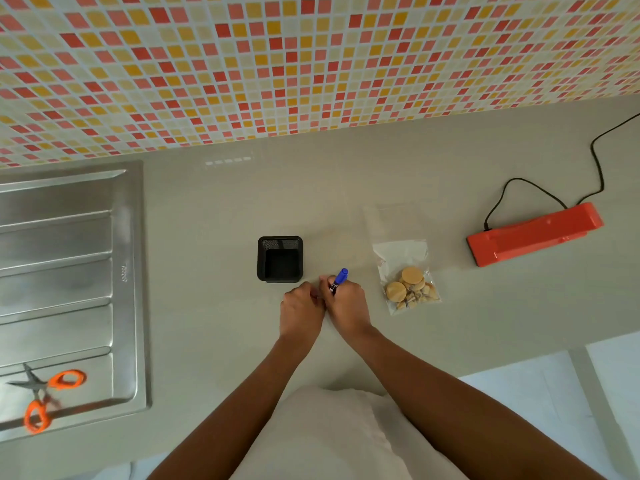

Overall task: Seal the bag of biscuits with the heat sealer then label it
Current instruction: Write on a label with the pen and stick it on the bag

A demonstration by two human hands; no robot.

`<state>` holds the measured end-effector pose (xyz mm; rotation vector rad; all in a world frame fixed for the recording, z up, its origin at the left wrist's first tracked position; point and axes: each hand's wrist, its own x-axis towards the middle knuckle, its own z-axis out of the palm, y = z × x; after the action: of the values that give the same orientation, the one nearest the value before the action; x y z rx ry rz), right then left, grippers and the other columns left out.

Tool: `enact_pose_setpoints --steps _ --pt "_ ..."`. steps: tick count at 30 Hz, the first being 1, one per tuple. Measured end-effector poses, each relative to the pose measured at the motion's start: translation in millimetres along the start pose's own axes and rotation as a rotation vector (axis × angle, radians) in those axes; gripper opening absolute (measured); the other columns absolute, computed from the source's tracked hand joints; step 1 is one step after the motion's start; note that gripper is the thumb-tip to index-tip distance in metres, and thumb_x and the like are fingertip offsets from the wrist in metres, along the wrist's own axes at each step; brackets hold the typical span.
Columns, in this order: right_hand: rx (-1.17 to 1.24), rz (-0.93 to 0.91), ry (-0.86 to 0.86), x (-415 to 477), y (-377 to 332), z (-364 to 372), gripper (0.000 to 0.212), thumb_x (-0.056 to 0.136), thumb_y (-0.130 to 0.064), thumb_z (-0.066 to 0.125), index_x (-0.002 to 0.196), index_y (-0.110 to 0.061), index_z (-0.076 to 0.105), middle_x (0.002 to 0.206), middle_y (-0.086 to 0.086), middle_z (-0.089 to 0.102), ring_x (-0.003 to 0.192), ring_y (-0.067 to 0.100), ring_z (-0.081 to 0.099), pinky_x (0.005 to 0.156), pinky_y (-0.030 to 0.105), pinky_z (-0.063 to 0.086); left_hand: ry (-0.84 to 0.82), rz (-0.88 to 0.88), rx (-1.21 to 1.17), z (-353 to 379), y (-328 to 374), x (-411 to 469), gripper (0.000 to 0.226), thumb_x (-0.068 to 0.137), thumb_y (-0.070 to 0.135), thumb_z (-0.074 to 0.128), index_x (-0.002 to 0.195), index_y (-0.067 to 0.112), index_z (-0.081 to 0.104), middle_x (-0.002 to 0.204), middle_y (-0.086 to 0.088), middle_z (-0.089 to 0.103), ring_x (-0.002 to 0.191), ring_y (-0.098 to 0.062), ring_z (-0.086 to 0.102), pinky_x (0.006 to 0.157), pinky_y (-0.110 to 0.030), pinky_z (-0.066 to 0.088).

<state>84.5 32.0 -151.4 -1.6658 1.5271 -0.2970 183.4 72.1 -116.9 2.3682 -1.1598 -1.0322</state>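
Marker (340, 277) gripped in right hand (346, 304), left hand (300, 310) curled against it, its hold unclear, bag of biscuits (408, 284) flat on counter (207, 306) at 3 o'clock of right hand, heat sealer (533, 233) at 2 o'clock beyond.

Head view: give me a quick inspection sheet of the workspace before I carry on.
Surface: grey counter, no spills seen.
Job's things: bag of biscuits lies flat, right of the hands; red heat sealer farther right, apart from it; blue marker.
Clutter: black container behind the hands; scissors on the sink drainboard.
Grippers: right hand grips the marker; left hand curled beside it, grip unclear.
Cables: black cable loops from the sealer, off frame right.
Surroundings: tiled wall.
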Motion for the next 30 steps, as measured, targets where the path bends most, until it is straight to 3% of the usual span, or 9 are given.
enact_pose_setpoints --steps 4,9,15,24,30 --pt "0.000 -0.016 -0.003 -1.6 1.1 0.1 0.043 0.101 -0.037 0.049 0.061 -0.023 0.044 0.052 -0.007 0.045 0.049 0.011 0.043 0.050 0.022 0.035 -0.001 -0.004 0.016 -0.7 1.4 -0.3 0.016 0.094 0.015 0.054 0.094 0.006 0.066 0.087 -0.009 0.072 0.077 -0.025 0.067 0.070 -0.033 0.055" --pt "0.008 -0.024 -0.001 -3.4 3.0 4.9 0.048 0.099 -0.051 0.042 0.070 -0.014 0.056 0.058 -0.002 0.054 0.056 0.019 0.055 0.058 0.034 0.047 0.005 0.019 0.040 -0.9 1.9 -2.1 0.017 0.096 0.014 0.050 0.095 0.005 0.065 0.089 -0.011 0.071 0.078 -0.025 0.067 0.070 -0.031 0.053" --pt "-0.088 -0.066 0.037 -2.3 4.4 2.7 0.044 0.100 -0.047 0.043 0.067 -0.019 0.051 0.054 -0.009 0.045 0.050 0.008 0.045 0.050 0.015 0.033 0.004 0.000 0.006 -2.0 3.1 -3.3 0.016 0.096 0.014 0.053 0.095 0.005 0.065 0.090 -0.009 0.071 0.079 -0.024 0.066 0.068 -0.028 0.050" --pt "-0.116 -0.063 0.068 -2.8 10.7 3.4 0.050 0.098 -0.052 0.039 0.072 -0.014 0.056 0.058 -0.006 0.048 0.052 0.011 0.046 0.055 0.026 0.042 0.008 -0.015 -0.016 -0.9 2.3 -2.9 0.015 0.093 0.017 0.058 0.096 0.006 0.067 0.088 -0.008 0.072 0.079 -0.024 0.067 0.072 -0.033 0.056" --pt "-0.115 -0.068 0.068 -2.2 11.7 2.4 0.045 0.100 -0.044 0.043 0.070 -0.013 0.054 0.056 -0.008 0.044 0.050 0.010 0.042 0.053 0.021 0.035 0.015 -0.010 -0.019 -0.8 1.8 -2.4 0.012 0.092 0.016 0.060 0.093 0.007 0.067 0.087 -0.007 0.072 0.079 -0.024 0.067 0.072 -0.033 0.054"
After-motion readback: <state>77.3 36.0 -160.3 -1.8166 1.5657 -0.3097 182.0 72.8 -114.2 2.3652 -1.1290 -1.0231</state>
